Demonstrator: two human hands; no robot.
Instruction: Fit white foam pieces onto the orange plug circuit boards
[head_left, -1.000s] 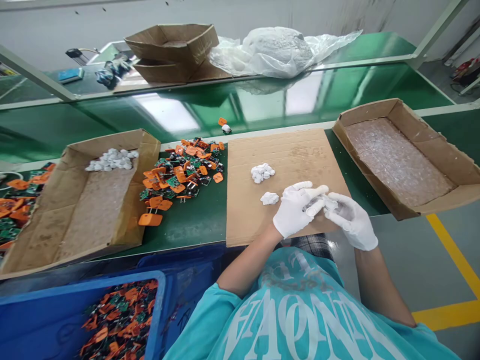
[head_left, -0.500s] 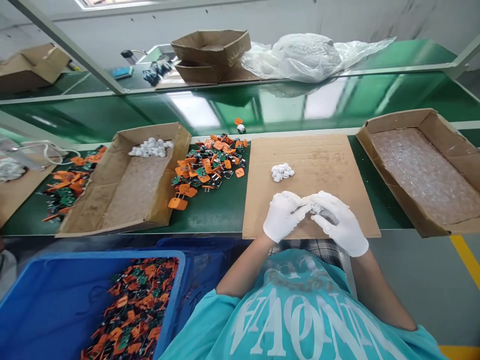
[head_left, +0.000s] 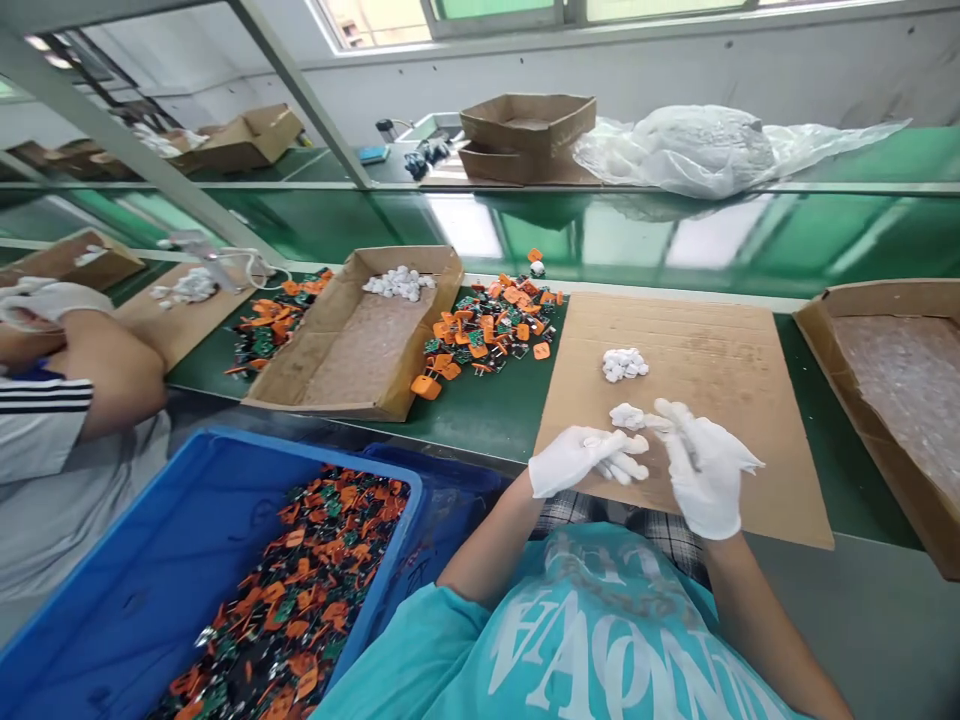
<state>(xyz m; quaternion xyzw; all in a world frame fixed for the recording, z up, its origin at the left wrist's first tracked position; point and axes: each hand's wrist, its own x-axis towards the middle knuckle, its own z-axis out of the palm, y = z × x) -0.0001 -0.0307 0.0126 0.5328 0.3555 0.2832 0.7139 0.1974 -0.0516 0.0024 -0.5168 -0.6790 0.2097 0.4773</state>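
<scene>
My left hand [head_left: 589, 460], in a white glove, is held over the near edge of a cardboard sheet [head_left: 697, 350] with its fingers stretched out. A small white roundish shape shows by its thumb; I cannot tell whether that is a loose piece or part of the glove. My right hand [head_left: 703, 468], also gloved, is open to the right of it, fingers extended and tilted up. Just beyond the fingertips lies a small cluster of white pieces [head_left: 627, 416]. A larger pile of white pieces [head_left: 624, 364] sits farther back on the cardboard.
Left of the cardboard is a heap of orange-and-green circuit parts [head_left: 495, 325], then a cardboard box [head_left: 352, 350] with white pieces. A blue bin [head_left: 217, 435] of similar parts stands below. Another box [head_left: 900, 370] is at right. A co-worker's gloved hand [head_left: 56, 300] shows far left.
The view has swung left. My hands, earlier together around some white pieces, have parted and opened. A second, smaller cluster of white pieces now lies on the cardboard in front of them.
</scene>
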